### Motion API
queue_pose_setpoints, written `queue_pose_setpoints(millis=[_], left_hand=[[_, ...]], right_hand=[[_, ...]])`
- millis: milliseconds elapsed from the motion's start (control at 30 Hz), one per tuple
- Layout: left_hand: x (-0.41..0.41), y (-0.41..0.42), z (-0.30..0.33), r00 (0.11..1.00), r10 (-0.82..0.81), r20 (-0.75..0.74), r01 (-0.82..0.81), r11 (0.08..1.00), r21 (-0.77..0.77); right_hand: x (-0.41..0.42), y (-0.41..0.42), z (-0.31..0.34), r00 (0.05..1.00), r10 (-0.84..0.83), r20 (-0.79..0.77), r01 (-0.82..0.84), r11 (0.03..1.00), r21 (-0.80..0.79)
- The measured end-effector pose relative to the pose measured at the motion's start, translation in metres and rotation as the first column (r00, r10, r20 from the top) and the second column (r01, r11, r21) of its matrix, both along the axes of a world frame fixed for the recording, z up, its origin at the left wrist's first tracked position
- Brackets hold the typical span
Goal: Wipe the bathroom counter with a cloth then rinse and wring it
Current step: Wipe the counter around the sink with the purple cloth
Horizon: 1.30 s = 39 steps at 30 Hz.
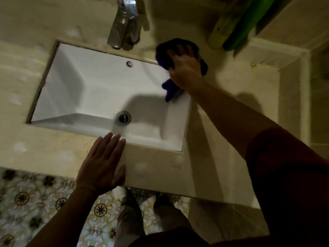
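I judge I'm mid-wipe: my right hand (185,68) presses the purple cloth (162,52) flat on the counter (160,168) at the basin's (74,82) back right corner, left hand (101,164) splayed empty on the front edge, rinsing and wringing undone.

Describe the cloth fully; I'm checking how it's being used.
The cloth is dark purple-blue, soft and bunched. The right hand presses it flat on the beige counter at the sink's far right corner, right of the faucet. One loose end hangs over the basin edge.
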State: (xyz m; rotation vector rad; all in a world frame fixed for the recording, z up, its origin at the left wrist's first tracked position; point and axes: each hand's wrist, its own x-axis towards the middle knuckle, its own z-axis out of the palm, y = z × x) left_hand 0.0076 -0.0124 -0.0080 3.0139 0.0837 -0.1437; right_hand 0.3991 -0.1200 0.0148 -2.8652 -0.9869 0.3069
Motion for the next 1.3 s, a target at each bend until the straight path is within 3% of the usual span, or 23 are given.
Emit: queue_pose_setpoints(millis=[200, 400, 467, 533, 600, 1000, 1300], left_hand=[[-0.001, 0.001, -0.002, 1.0, 0.005, -0.005, -0.005, 1.0, -0.007], [-0.001, 0.0, -0.003, 1.0, 0.014, 0.017, -0.014, 1.0, -0.014], [-0.001, 0.0, -0.003, 1.0, 0.013, 0.013, -0.013, 1.0, -0.011], [-0.001, 0.0, -0.003, 1.0, 0.013, 0.01, -0.013, 1.0, -0.007], [0.0, 0.0, -0.003, 1.0, 0.012, 0.011, -0.012, 1.0, -0.004], [0.0, -0.001, -0.002, 1.0, 0.007, 0.023, -0.007, 1.0, 0.0], [0.002, -0.003, 0.002, 1.0, 0.006, 0.017, -0.006, 1.0, -0.008]], right_hand=[[-0.018, -0.107, -0.004, 0.968, -0.251, -0.005, 0.246, 0.945, 0.216], [-0.099, -0.15, 0.0, 0.881, -0.432, -0.191, 0.469, 0.751, 0.464], [-0.124, -0.155, -0.005, 0.9, -0.409, -0.153, 0.433, 0.789, 0.436], [-0.14, -0.159, -0.019, 0.946, -0.324, 0.011, 0.307, 0.908, 0.285], [-0.142, -0.16, -0.029, 0.958, -0.263, 0.113, 0.243, 0.956, 0.164], [-0.027, -0.104, -0.021, 0.932, -0.351, 0.094, 0.339, 0.933, 0.123], [-0.062, -0.127, -0.02, 0.943, -0.32, 0.088, 0.305, 0.941, 0.149]])
